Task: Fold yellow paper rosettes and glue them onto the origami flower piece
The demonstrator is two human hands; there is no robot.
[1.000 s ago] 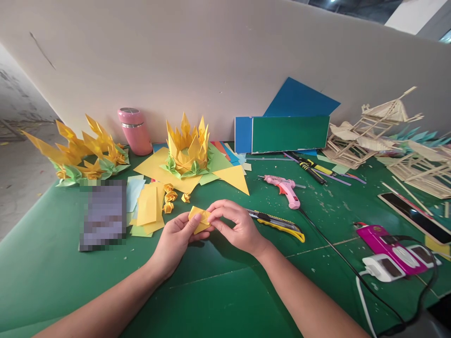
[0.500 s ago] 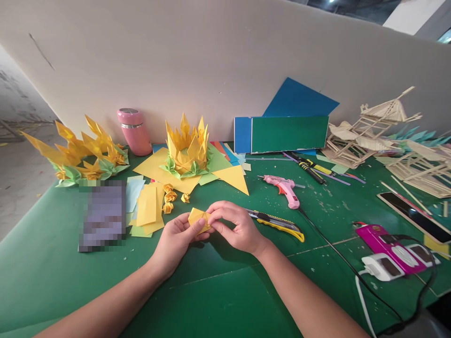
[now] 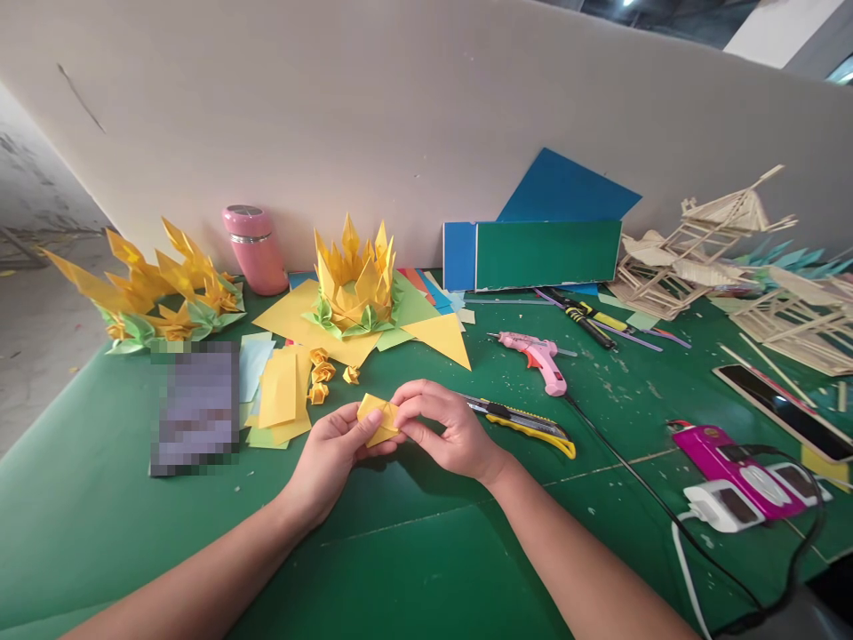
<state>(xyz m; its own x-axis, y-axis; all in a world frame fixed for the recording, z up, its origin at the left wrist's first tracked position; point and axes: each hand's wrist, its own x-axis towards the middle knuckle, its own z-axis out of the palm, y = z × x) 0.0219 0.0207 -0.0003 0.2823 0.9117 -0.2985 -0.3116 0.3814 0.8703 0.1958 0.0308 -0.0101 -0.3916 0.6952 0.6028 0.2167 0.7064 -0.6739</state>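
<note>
A small folded piece of yellow paper is held between both hands above the green table. My left hand grips its left side, thumb on top and fingers beneath. My right hand pinches its right edge between thumb and fingers. Just beyond the paper lie several small folded yellow paper roses. To their left is a stack of yellow paper strips. A yellow box cutter rests to the right of my right hand, its tip end hidden behind that hand.
Behind stand a yellow paper crown, a larger crown and a pink flask. On the right are a pink glue gun with its cord, pliers, a magenta power strip, a phone and stick models.
My left thumb has shifted slightly left on the yellow paper, showing more of its folded face. Both hands stay in nearly the same place.
</note>
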